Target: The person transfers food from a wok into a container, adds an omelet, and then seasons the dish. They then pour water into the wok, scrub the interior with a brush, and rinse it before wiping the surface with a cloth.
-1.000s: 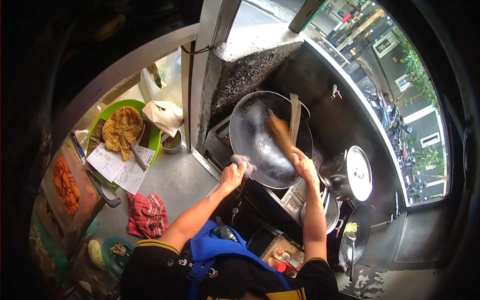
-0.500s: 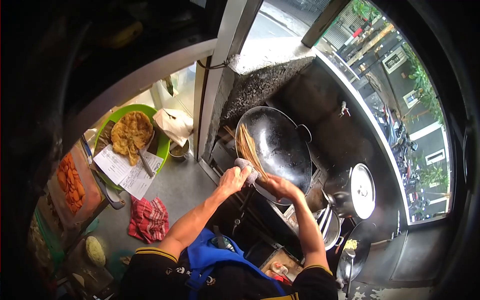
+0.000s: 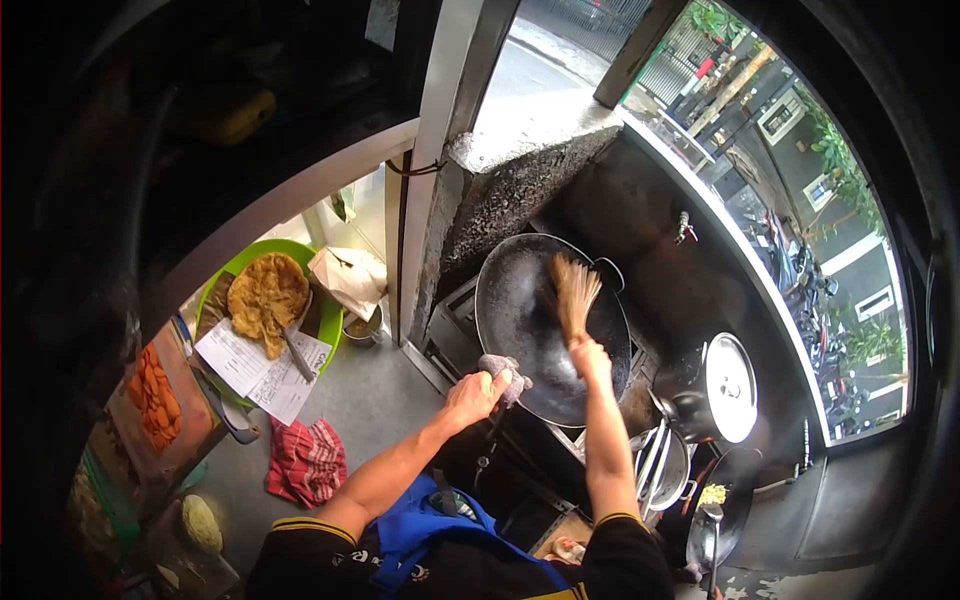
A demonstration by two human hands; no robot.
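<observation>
A large dark wok (image 3: 510, 330) sits on the stove ahead of me, tilted slightly, with a loop handle at its far side. My right hand (image 3: 590, 360) is closed around the base of a bundled-stick brush (image 3: 576, 295). Its bristles fan out over the wok's far right inside, looking a little blurred. My left hand (image 3: 478, 398) is closed on a grey cloth (image 3: 506, 378) at the wok's near left rim. The cloth covers whatever part of the wok lies beneath it.
A lidded pot (image 3: 725, 385) and a smaller pan with utensils (image 3: 660, 465) stand to the right. Another wok (image 3: 735, 510) holds yellow food and a ladle. On the left counter are a green basin (image 3: 328, 335), a red checked cloth (image 3: 306, 462) and a carrot container (image 3: 160, 400).
My right hand has swept the brush from the wok's near left side to its far right. My left hand still grips the cloth at the rim. The view has shifted slightly.
</observation>
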